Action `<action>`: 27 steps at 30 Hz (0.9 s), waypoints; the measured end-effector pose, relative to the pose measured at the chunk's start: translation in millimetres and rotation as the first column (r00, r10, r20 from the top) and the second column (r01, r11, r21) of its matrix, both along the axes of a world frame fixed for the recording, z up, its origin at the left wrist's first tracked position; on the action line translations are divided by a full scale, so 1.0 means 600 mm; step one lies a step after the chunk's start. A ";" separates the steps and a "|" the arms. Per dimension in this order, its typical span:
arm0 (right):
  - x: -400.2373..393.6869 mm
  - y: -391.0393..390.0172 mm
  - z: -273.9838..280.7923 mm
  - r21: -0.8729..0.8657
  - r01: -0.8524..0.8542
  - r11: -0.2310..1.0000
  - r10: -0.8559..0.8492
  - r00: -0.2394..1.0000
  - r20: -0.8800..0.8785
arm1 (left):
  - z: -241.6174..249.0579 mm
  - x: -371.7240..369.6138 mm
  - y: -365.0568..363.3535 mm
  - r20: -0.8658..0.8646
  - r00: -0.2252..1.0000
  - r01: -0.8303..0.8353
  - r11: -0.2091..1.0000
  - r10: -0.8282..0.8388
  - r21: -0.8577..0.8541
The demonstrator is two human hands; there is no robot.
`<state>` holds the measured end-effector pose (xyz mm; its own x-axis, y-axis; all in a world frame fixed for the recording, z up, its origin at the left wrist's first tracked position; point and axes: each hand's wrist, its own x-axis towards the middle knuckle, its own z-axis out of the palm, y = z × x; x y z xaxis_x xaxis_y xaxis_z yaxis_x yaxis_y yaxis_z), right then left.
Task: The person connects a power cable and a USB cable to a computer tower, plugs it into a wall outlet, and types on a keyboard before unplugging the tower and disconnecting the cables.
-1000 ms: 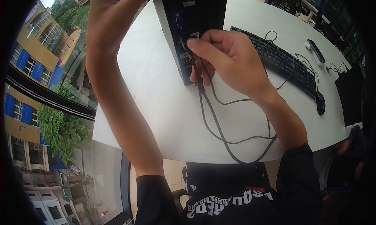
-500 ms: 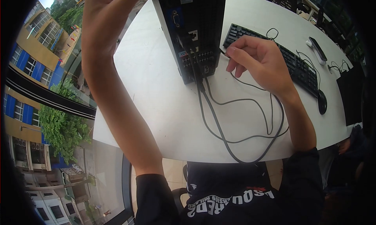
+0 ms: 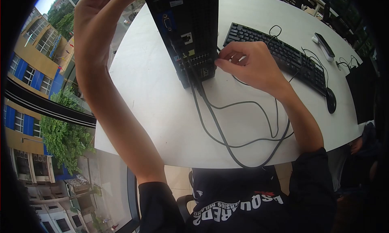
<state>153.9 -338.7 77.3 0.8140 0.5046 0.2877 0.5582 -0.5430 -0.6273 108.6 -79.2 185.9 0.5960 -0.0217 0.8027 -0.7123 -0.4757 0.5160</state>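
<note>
A black computer tower stands on the white table, its back panel with ports facing me. Dark cables run from its lower ports and loop toward the table's front edge. My left hand is raised at the top left beside the tower's upper part; its fingers are cut off by the frame edge. My right hand is at the tower's lower right side, thumb and forefinger close together at its edge. Whatever those fingertips hold, if anything, is too small to make out.
A black keyboard lies right of the tower, with a black mouse near its end. Farther right are a handset-like object and a black panel. Part of another person shows at the right edge. A window is at left.
The tower has shifted left in view, along with my left hand. My right hand has moved left, its thumb and forefinger now closer together at the tower's edge.
</note>
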 end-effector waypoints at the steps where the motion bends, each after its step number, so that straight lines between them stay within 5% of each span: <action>1: 0.002 0.002 -0.008 0.001 -0.014 1.000 0.013 0.999 0.051 | 0.000 -0.001 0.001 0.009 1.000 0.024 1.000 -0.024 0.011; 15: -0.003 0.036 -0.067 -0.127 0.058 0.990 0.006 0.892 0.453 | 0.002 0.009 0.016 -0.016 0.998 0.068 0.998 -0.067 0.013; 27: 0.002 0.044 -0.078 -0.098 0.033 0.995 0.020 0.865 0.502 | -0.003 0.009 0.010 -0.005 0.999 0.035 0.999 -0.036 -0.027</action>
